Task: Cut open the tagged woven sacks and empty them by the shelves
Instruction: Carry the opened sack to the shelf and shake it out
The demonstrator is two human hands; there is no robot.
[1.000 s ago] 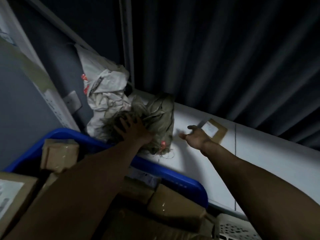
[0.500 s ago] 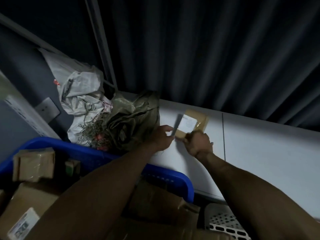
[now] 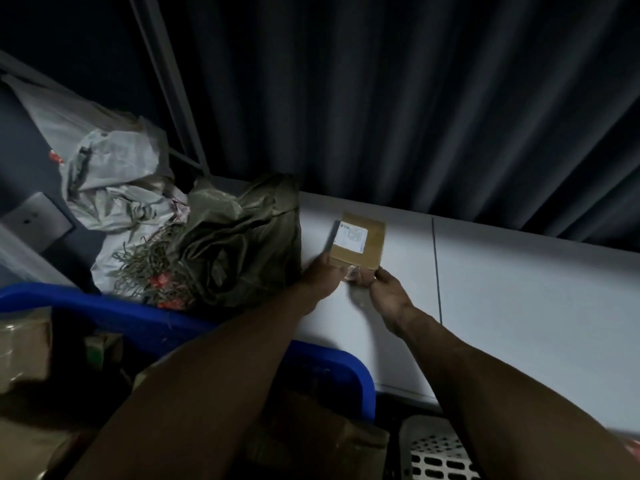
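The olive woven sack point(image 3: 239, 244) lies crumpled and slack on the left end of the white counter point(image 3: 519, 289). Its frayed mouth and a red tag point(image 3: 160, 280) hang toward the blue bin point(image 3: 114, 308). A white woven sack point(image 3: 114, 181) is bundled behind it. Both look flat, so I judge them already emptied. Just right of the olive sack a small brown parcel point(image 3: 363, 251) with a white label sits on the counter. My left hand point(image 3: 320, 277) grips its near left corner and my right hand point(image 3: 384, 289) pinches its near right corner, fingers curled on the edge. The step in hand, as I judge it, is clearing this loose parcel. To do it well I hold both corners, lift level and keep the label up. A thin grey strip along the parcel's left edge may be a blade. I cannot tell, so fingers stay off it. Obstructions: the sack fabric lies just beside my left wrist, the bin is heaped with cartons point(image 3: 24, 348), a white perforated basket point(image 3: 436, 452) stands below the counter edge, and a dark curtain point(image 3: 415, 98) closes the back.
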